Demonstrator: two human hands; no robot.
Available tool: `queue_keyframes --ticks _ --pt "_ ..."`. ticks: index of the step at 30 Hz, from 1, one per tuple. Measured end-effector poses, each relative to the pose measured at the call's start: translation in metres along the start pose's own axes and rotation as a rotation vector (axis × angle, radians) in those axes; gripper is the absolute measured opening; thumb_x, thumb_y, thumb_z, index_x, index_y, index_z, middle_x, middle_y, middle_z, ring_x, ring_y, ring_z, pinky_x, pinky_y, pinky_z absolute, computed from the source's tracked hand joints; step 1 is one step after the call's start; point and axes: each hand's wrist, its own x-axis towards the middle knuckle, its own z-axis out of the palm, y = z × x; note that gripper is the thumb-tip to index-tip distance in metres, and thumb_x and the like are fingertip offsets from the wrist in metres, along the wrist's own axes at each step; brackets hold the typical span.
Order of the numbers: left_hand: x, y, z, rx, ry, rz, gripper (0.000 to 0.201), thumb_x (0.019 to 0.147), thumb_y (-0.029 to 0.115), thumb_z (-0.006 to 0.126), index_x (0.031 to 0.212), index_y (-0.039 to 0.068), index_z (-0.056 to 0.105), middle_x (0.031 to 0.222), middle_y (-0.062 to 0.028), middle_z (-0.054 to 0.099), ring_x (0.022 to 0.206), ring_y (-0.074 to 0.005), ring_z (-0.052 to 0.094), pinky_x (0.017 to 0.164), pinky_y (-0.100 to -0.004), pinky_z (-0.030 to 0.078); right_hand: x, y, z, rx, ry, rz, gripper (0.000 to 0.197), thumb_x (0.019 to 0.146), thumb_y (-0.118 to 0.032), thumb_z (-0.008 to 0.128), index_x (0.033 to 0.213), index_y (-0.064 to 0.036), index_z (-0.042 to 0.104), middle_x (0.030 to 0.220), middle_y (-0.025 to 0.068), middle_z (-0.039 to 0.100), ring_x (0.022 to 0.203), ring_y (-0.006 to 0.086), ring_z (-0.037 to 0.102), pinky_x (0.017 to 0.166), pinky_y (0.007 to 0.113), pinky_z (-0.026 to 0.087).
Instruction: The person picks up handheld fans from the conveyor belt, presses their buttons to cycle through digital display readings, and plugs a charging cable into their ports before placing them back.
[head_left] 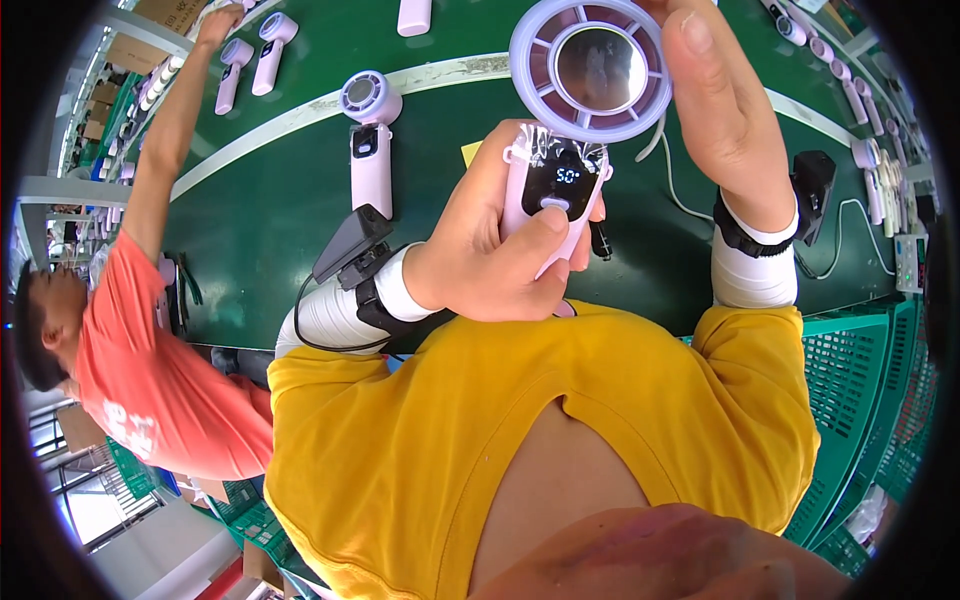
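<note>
Left hand point(492, 245) grips the lilac fan point(580, 127), thumb seemingly working its button point(555, 204), right hand point(735, 125) flat beside the fan; next move likely needs steady hold

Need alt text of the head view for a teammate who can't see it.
The left hand grips a lilac handheld fan, thumb at the button below its lit display; the right hand is raised beside the fan's round head. More fans lie on the green table, and a co-worker at left reaches over it.

right grip point(733, 115) cut off at top, left grip point(485, 245) partly hidden behind fan handle point(550, 190)
</note>
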Motion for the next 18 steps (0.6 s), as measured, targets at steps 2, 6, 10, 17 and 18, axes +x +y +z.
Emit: queue_keyframes --ticks 2,6,10,17,18 --pt "-0.004 -0.002 0.002 0.016 -0.003 0.013 0.044 0.074 0.001 0.045 0.114 0.001 0.026 0.089 -0.0092 0.051 0.063 -0.0104 0.050 0.050 -0.0231 0.042 -0.001 0.008 0.001 0.013 0.154 -0.038 0.046 0.091 -0.040 0.037 0.110 0.0017 0.044 0.091 0.0037 0.048 0.078 0.0063 0.043 0.068 0.017 0.034" --pt "-0.015 -0.008 0.005 0.089 -0.027 0.110 0.049 0.074 0.001 0.044 0.119 0.001 0.024 0.089 -0.0090 0.051 0.063 -0.0105 0.051 0.050 -0.0232 0.042 -0.015 -0.013 -0.001 -0.132 0.350 -0.046 0.043 0.093 -0.039 0.034 0.105 0.0003 0.048 0.080 0.0016 0.050 0.064 0.0044 0.040 0.058 0.016 0.032" --pt "-0.019 -0.011 0.007 0.095 -0.057 0.145 0.054 0.074 0.000 0.044 0.123 -0.001 0.020 0.090 -0.0100 0.051 0.063 -0.0107 0.051 0.050 -0.0230 0.042 -0.021 -0.029 -0.007 -0.169 0.369 -0.104 0.042 0.093 -0.039 0.034 0.101 -0.0002 0.050 0.075 0.0013 0.051 0.057 0.0044 0.038 0.052 0.017 0.031" --pt "-0.015 -0.010 0.004 0.040 -0.042 0.095 0.056 0.072 -0.002 0.044 0.123 -0.005 0.020 0.091 -0.0126 0.051 0.061 -0.0110 0.050 0.051 -0.0226 0.042 -0.016 -0.037 -0.028 0.000 0.211 -0.280 0.041 0.092 -0.039 0.037 0.094 -0.0003 0.051 0.070 0.0032 0.050 0.049 0.0063 0.035 0.045 0.018 0.028" --pt "-0.013 -0.011 0.003 0.037 -0.040 0.091 0.056 0.072 -0.002 0.044 0.123 -0.005 0.020 0.091 -0.0126 0.051 0.061 -0.0110 0.050 0.051 -0.0226 0.042 -0.018 -0.035 -0.039 0.022 0.187 -0.306 0.041 0.092 -0.039 0.037 0.092 -0.0003 0.051 0.069 0.0034 0.050 0.048 0.0066 0.035 0.044 0.018 0.028"
